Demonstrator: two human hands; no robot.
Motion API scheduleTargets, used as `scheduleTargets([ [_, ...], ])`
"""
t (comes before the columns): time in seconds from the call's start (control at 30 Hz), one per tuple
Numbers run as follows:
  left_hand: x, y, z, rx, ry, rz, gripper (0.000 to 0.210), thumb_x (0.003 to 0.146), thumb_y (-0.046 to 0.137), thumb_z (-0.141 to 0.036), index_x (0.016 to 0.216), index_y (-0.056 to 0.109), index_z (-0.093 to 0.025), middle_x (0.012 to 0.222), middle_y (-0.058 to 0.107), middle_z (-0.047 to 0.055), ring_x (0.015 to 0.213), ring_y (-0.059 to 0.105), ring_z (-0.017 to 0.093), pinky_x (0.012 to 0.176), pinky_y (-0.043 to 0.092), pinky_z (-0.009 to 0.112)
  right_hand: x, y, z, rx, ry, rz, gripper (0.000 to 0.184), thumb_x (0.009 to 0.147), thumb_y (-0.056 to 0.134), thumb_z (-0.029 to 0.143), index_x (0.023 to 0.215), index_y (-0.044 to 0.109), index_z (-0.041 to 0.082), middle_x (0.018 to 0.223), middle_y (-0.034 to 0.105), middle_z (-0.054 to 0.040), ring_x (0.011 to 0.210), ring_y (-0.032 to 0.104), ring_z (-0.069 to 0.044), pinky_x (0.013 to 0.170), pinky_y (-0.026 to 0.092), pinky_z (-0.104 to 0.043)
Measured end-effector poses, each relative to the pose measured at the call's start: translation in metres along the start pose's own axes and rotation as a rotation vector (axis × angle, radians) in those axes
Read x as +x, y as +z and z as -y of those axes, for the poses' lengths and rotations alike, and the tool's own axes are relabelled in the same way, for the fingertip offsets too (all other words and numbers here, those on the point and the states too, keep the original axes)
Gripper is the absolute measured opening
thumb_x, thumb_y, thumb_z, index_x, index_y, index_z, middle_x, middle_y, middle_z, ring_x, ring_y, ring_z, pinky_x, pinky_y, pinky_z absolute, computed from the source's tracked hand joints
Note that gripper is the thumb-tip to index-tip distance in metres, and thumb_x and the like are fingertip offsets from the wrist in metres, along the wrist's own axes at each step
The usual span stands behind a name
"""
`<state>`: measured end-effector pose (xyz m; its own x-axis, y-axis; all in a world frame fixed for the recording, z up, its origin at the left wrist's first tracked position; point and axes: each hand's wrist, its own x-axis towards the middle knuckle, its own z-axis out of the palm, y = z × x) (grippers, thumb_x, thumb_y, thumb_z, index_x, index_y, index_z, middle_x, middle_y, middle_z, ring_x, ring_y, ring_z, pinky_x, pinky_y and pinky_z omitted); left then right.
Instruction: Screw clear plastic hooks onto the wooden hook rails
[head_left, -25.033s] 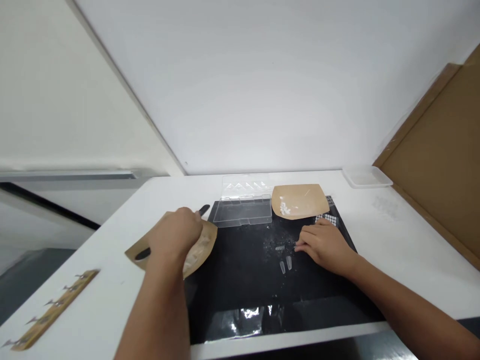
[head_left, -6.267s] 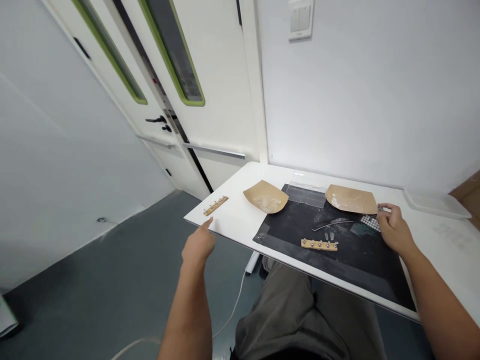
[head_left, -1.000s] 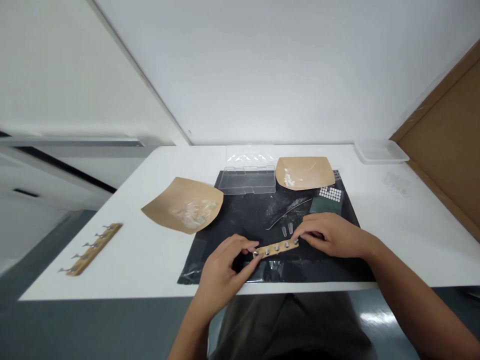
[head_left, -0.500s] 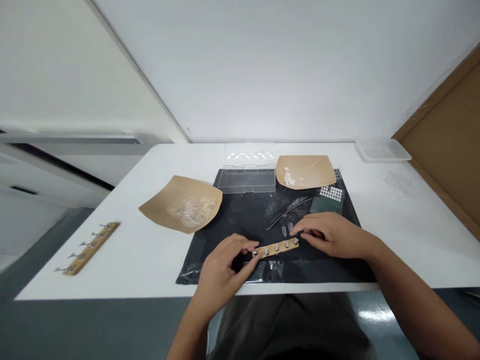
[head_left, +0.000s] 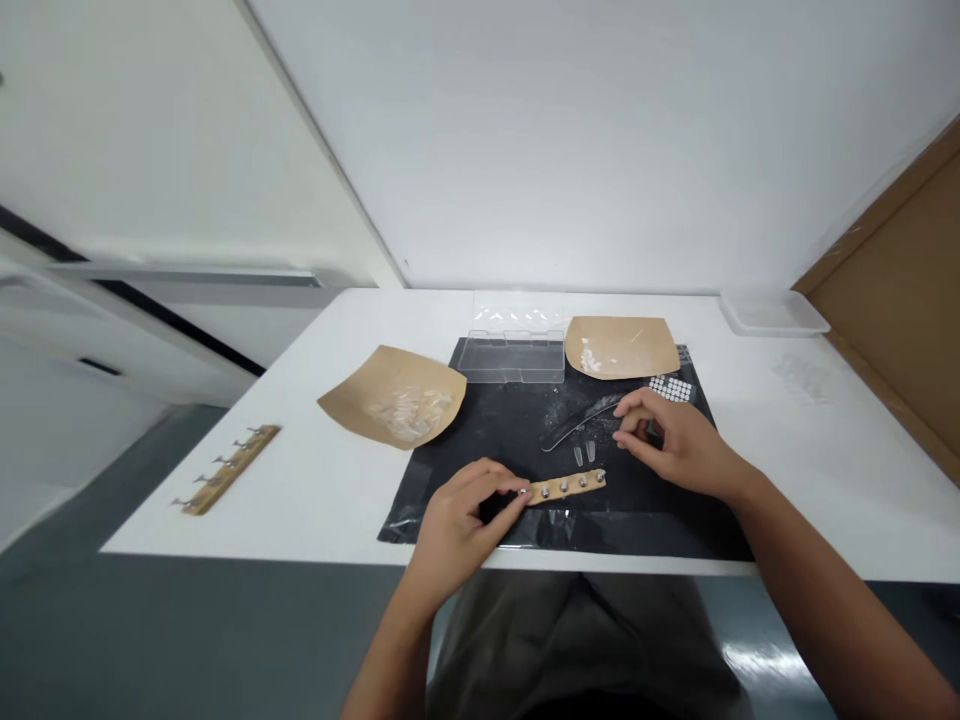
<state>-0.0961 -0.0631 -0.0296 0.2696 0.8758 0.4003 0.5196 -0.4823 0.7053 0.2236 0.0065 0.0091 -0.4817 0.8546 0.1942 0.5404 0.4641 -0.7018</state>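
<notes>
My left hand (head_left: pixel 469 515) pinches the left end of a tan strip (head_left: pixel 555 489) bearing several small metal studs in a row. The strip lies on a black mat (head_left: pixel 499 425). My right hand (head_left: pixel 667 440) is raised over the mat's right side, thumb and fingers curled close together. Whether anything small is between them I cannot make out. Two clear nail tips (head_left: pixel 584 455) lie between the strip and a dark curved nail file (head_left: pixel 577 422). The file's far end reaches close to my right fingers. Pale dust is scattered around it.
A paper tray (head_left: pixel 352 390) with many clear nail tips is at left; another paper tray (head_left: pixel 660 345) with small white pieces stands behind. Nearby are a clear plastic case (head_left: pixel 514 360), white adhesive dots (head_left: pixel 671 388), a plastic tub (head_left: pixel 776 315) and a wooden strip with metal stands (head_left: pixel 232 470).
My right hand has moved away from the nail tips and strip, up and to the right. My left hand stays at the strip's left end. The whole view has shifted slightly.
</notes>
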Motion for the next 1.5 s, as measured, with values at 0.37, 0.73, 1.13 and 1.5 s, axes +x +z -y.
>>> scheduleTargets([
  [0.37,-0.003,0.003,0.000,0.006,0.030,-0.025,0.013,0.102,0.068,-0.022,0.099,0.080,-0.021,0.094,0.076,0.008,0.084,0.073,0.018,0.074,0.058,0.029,0.002,-0.002,-0.007,-0.008,0.071,-0.108,0.016,0.099,0.072,0.038,0.102,0.063,0.025,0.092,0.082,-0.0024,0.084,0.077,-0.022,0.077,0.057,-0.036],
  [0.73,-0.005,0.003,0.000,0.012,0.054,-0.040,0.014,0.102,0.069,-0.021,0.105,0.082,-0.023,0.097,0.077,0.008,0.088,0.073,0.019,0.077,0.059,0.031,0.005,-0.002,-0.008,-0.138,-0.058,0.001,0.016,0.101,0.072,0.038,0.094,0.071,0.024,0.093,0.073,-0.0032,0.082,0.068,-0.020,0.076,0.052,-0.034],
  [1.13,-0.005,0.004,0.001,0.033,0.046,-0.041,0.016,0.102,0.069,-0.023,0.112,0.081,-0.023,0.097,0.078,0.007,0.087,0.072,0.019,0.076,0.059,0.032,0.006,-0.001,-0.011,-0.100,-0.050,-0.029,0.012,0.101,0.070,0.034,0.108,0.075,0.026,0.099,0.078,-0.0043,0.084,0.071,-0.020,0.077,0.056,-0.035],
  [1.5,-0.008,0.003,0.004,0.019,-0.044,-0.034,0.016,0.100,0.071,-0.026,0.114,0.078,-0.024,0.093,0.077,0.005,0.079,0.070,0.017,0.062,0.051,0.025,0.004,0.003,-0.005,0.054,0.002,-0.141,0.022,0.091,0.083,0.047,0.090,0.079,0.026,0.085,0.077,-0.0004,0.064,0.060,-0.014,0.062,0.048,-0.030],
])
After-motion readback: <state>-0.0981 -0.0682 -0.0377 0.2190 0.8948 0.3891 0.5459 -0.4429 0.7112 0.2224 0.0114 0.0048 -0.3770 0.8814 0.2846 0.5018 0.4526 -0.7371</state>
